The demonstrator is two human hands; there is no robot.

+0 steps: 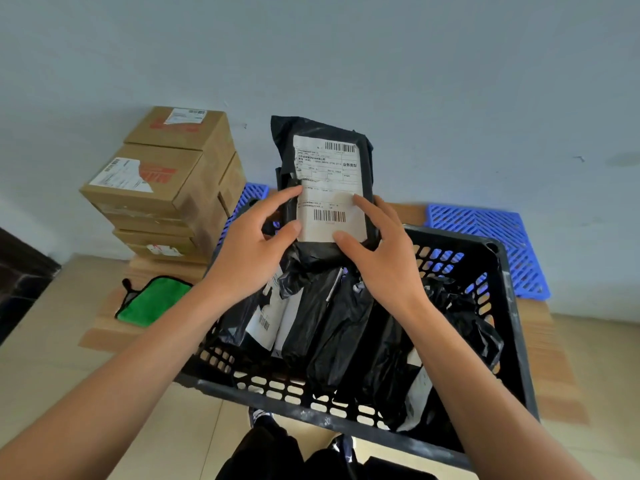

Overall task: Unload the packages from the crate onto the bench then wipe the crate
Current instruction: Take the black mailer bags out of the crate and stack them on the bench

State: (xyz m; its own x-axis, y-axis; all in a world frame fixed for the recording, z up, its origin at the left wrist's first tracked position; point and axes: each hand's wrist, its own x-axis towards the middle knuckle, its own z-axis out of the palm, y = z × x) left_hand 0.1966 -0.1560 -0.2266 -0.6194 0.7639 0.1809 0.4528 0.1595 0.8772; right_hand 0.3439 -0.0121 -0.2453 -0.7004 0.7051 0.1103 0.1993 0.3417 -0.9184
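Both hands hold one black package (323, 174) upright above the far rim of the crate (512, 327). The left hand (249, 252) pinches its lower left edge, forefinger and thumb lying on the white label; the right hand (377, 247) grips the lower right edge, thumb on the label, other fingers wrapped behind. The package stands tall between the hands without drooping, so its contents are judged fairly stiff and light. The poly film looks glossy and likely slippery; the paper label gives the better purchase. A hold low on both side edges, as now, appears sound.

Below the wrists, the remaining packages (332, 327) lie heaped in the crate, their film crumpled and loose, suggesting soft contents; the count cannot be told through the overlap. These would be taken around the body, not by slack film.

Left of the left hand lies a green cloth (152, 303), beyond it stacked cardboard boxes (166, 188)
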